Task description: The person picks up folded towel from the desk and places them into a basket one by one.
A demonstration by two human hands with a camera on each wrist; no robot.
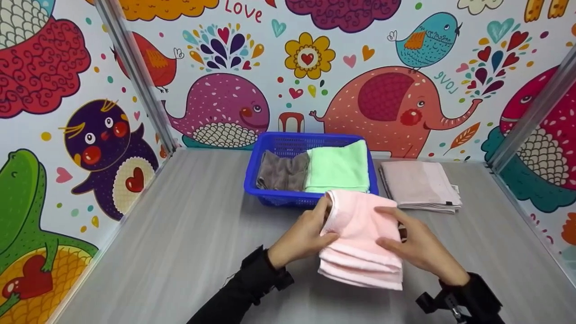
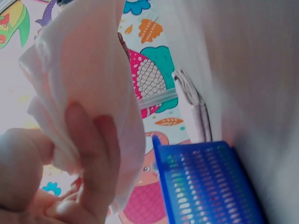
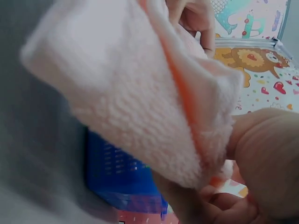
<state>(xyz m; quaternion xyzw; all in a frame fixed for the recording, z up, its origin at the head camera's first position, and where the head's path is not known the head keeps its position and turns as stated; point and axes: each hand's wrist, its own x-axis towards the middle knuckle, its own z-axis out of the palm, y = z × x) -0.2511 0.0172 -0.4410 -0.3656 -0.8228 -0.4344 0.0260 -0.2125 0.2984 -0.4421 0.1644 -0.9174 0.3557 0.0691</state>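
Observation:
Both hands hold a folded pink towel point(image 1: 360, 234) in the air, just in front of the blue basket. At its left edge the left hand point(image 1: 308, 231) pinches the layers, thumb on top and fingers behind. The right hand point(image 1: 420, 240) grips the right edge, with its other fingers hidden under the cloth. In the left wrist view the pink towel point(image 2: 98, 60) hangs between thumb and fingers. The right wrist view shows the fluffy folds of the towel point(image 3: 135, 102) up close. Inside the blue basket point(image 1: 254, 180) lie a folded grey-brown towel point(image 1: 283, 171) and a folded light green towel point(image 1: 338, 167).
Right of the basket, a folded pale pinkish-beige towel point(image 1: 418, 184) lies on the grey table point(image 1: 180, 234). Walls printed with cartoon animals point(image 1: 382, 112) enclose the back and both sides, with metal corner posts point(image 1: 139, 76).

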